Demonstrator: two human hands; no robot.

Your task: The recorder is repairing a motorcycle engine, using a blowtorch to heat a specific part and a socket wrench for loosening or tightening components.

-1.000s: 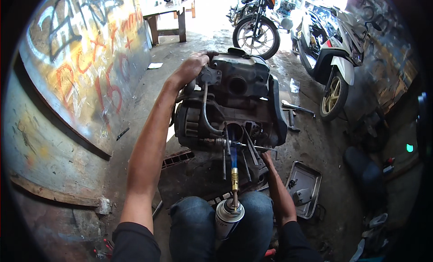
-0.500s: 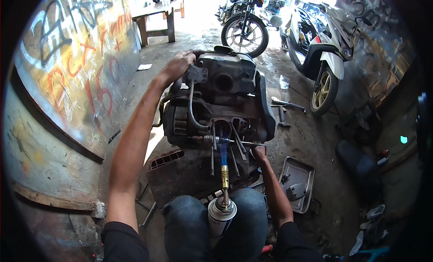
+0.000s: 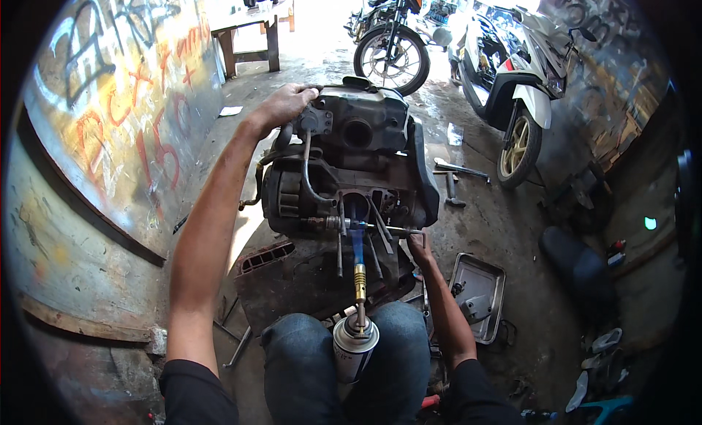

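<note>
A grimy motorcycle engine (image 3: 344, 158) sits in front of my knees, several studs sticking out toward me. My left hand (image 3: 289, 104) grips its far left corner, thumb and fingers closed over the edge. Low on the right, my right hand (image 3: 418, 248) is closed on the end of a thin metal rod (image 3: 398, 229) that runs left across the studs; its fingers are partly hidden. A gas torch (image 3: 356, 348) with a brass nozzle (image 3: 360, 279) stands upright between my thighs. Its blue flame (image 3: 357, 242) reaches the rod's left end by the engine opening.
The engine rests on a dark block (image 3: 307, 286). A metal tray (image 3: 479, 301) with parts lies at the right. Beyond it are a hammer (image 3: 453, 191), a wrench (image 3: 464, 169) and a white scooter (image 3: 523, 103). A motorcycle wheel (image 3: 393, 59) stands behind; painted walls flank both sides.
The whole view has shifted slightly, so most things sit a little more to the left. Both hands keep their places on the engine and the rod, and the flame still burns.
</note>
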